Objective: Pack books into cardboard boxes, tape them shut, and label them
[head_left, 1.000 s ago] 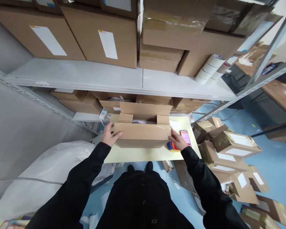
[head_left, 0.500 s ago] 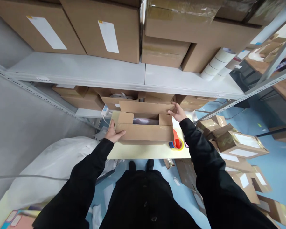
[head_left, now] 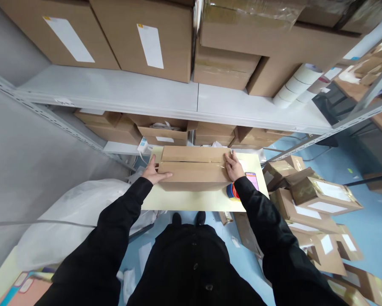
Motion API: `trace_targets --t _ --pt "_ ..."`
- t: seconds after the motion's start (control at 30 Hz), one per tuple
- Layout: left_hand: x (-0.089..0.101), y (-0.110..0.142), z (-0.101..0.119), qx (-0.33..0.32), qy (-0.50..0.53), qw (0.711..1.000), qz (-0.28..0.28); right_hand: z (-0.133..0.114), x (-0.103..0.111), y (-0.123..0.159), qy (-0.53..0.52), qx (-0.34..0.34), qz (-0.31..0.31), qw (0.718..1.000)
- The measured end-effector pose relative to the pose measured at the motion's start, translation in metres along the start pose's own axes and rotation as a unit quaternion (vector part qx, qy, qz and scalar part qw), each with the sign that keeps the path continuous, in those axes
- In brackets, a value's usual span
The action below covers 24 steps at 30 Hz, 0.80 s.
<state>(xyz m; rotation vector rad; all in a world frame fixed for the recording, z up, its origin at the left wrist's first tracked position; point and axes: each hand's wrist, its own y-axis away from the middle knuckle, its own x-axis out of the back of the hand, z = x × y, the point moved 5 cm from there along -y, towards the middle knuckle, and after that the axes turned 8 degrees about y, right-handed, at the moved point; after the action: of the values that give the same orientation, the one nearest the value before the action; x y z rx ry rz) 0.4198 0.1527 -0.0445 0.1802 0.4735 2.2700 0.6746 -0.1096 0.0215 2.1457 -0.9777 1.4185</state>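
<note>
A long brown cardboard box (head_left: pixel 193 173) lies on the pale yellow tabletop (head_left: pixel 184 202), its two long flaps folded down and a narrow gap between them. My left hand (head_left: pixel 154 171) grips the left end, thumb over the front flap and fingers along the side. At the right end, my right hand (head_left: pixel 234 167) holds the box with its fingers at the flaps' edge. The contents are hidden. Close to my right wrist sits a roll of tape in a red and blue dispenser (head_left: pixel 231 192), partly covered by the sleeve. A phone (head_left: pixel 252 180) with a lit pink screen lies right of it.
A grey shelf (head_left: pixel 130 89) carrying large cartons (head_left: pixel 142 46) and white rolls (head_left: pixel 294 89) spans above the table. More open cartons (head_left: pixel 165 132) stand behind the box. Taped parcels (head_left: pixel 324 195) are piled on the right floor. A white plastic bag (head_left: pixel 72 208) bulges at left.
The back flap, raised before in my right hand, is now folded down and the opening is covered. My right hand has moved down with it. My left hand stays at the left end.
</note>
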Motion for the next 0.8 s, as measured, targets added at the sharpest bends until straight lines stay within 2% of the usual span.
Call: trace_targets --t 0.07,0.13,0.2,0.3,0.37,0.43,0.53,0.6,0.67,0.7,0.8 --pt "0.0 0.0 0.0 0.006 -0.05 0.999 -0.011 -0.006 -0.005 0.006 0.034 -0.029 -0.004 0.999" --pt "0.0 -0.001 0.004 -0.017 -0.118 0.993 -0.006 -0.014 -0.007 0.012 0.077 -0.039 -0.013 0.996" --pt "-0.003 -0.001 0.013 -0.077 -0.204 0.976 -0.009 -0.021 -0.007 0.015 0.126 -0.056 -0.03 0.99" --pt "-0.02 0.002 0.023 -0.149 -0.287 0.944 -0.061 -0.03 -0.006 0.017 0.189 -0.108 -0.077 0.973" --pt "-0.029 0.005 0.023 -0.143 -0.296 0.941 -0.078 -0.035 -0.005 0.02 0.212 -0.136 -0.108 0.962" --pt "-0.032 0.009 0.019 -0.113 -0.29 0.948 -0.07 -0.04 -0.004 0.025 0.225 -0.149 -0.129 0.954" --pt "-0.03 0.015 0.017 -0.087 -0.282 0.955 -0.035 -0.043 -0.002 0.035 0.233 -0.15 -0.14 0.951" --pt "-0.029 0.021 0.021 -0.101 -0.311 0.945 0.005 -0.045 -0.001 0.039 0.236 -0.15 -0.137 0.95" --pt "-0.037 0.026 0.032 -0.151 -0.386 0.91 0.027 -0.047 -0.002 0.04 0.239 -0.152 -0.135 0.949" --pt "-0.046 0.029 0.037 -0.186 -0.433 0.882 0.017 -0.049 -0.003 0.04 0.239 -0.153 -0.136 0.949" --pt "-0.078 0.032 0.045 -0.266 -0.534 0.8 -0.066 -0.052 -0.004 0.036 0.222 -0.157 -0.133 0.953"
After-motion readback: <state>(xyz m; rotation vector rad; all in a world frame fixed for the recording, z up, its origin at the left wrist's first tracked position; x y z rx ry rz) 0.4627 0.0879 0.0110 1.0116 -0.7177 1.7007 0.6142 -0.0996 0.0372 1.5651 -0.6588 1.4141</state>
